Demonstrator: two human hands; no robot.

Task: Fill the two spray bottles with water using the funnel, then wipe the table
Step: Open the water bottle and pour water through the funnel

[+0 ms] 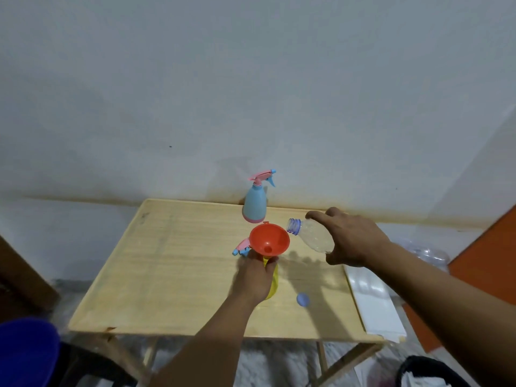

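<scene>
pale wooden table | right hand grasps clear plastic bottle, tilted, mouth at rim of orange plastic funnel | left hand grips yellow spray bottle under funnel | blue spray bottle upright behind | blue cap on table

table: pale wood, matt, grain seen
funnel: smooth orange plastic
water bottle: clear plastic, possibly ribbed

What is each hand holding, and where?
Left hand grips the yellow bottle near its neck; right hand holds the clear bottle around its body.
</scene>
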